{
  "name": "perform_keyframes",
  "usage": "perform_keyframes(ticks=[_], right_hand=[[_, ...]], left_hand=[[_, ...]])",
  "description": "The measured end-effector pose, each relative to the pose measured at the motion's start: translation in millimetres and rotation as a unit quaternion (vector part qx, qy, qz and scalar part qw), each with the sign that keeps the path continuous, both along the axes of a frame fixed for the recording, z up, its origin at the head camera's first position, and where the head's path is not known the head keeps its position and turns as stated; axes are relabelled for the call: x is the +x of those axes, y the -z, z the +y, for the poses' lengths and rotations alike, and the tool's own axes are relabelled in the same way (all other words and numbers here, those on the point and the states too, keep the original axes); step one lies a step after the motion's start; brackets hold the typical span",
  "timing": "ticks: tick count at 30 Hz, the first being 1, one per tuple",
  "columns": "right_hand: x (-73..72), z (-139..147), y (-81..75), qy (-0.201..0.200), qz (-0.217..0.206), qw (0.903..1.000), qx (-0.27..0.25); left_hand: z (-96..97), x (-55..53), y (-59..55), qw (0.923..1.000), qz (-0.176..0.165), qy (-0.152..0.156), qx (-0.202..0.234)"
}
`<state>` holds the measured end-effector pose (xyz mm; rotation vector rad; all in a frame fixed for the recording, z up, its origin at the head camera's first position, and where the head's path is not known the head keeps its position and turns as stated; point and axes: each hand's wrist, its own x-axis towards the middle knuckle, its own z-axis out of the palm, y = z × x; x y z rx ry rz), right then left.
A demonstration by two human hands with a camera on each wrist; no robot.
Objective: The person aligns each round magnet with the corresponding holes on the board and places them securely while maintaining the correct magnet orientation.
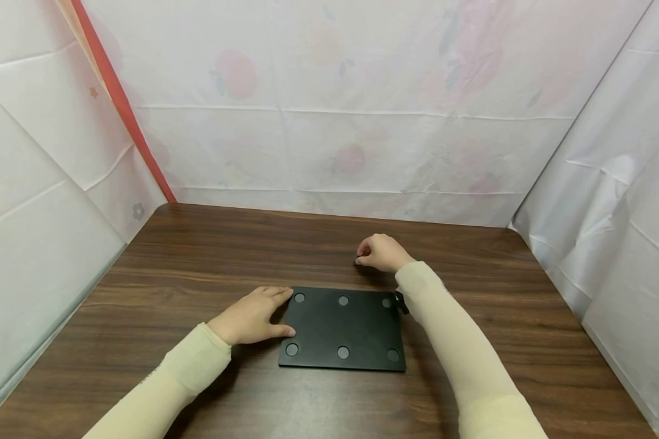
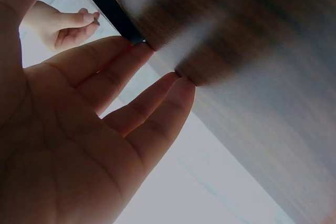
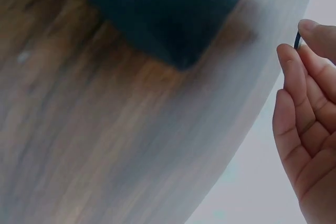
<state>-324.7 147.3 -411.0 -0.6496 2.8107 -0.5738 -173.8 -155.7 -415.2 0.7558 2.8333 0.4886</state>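
A flat black rectangular board [image 1: 342,326] with several round grey spots along its long sides lies on the table. At its left edge is my left hand [image 1: 257,317], thumb and fingers spread and straight, tips right at the edge. The left wrist view shows those fingertips against the board's dark side [image 2: 107,3]. Beyond the board's far right corner, my right hand [image 1: 383,252] is over the table. Between thumb and finger it pinches a small thin dark piece [image 3: 297,40], seen edge-on in the right wrist view. I cannot tell what kind of piece it is.
The brown wood-grain table [image 1: 241,244] has rounded far corners. Pale printed curtains [image 1: 318,122] hang behind it and at both sides, with a red strip [image 1: 126,110] at the left. A black strap-like bit [image 1: 401,303] shows at the right cuff, over the board's corner.
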Motion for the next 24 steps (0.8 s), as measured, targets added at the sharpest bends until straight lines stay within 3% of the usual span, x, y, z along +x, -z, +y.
perform_keyframes(ticks=[11, 24], right_hand=[[16.1, 24, -3.6, -0.006, 0.028, 0.9961, -0.083], [61.9, 54, -14.2, -0.024, 0.03, 0.9916, -0.124]], left_hand=[[-0.2, -0.3, 1.8, 1.0, 0.004, -0.001, -0.001], [-0.6, -0.9, 1.7, 1.0, -0.003, -0.004, -0.002]])
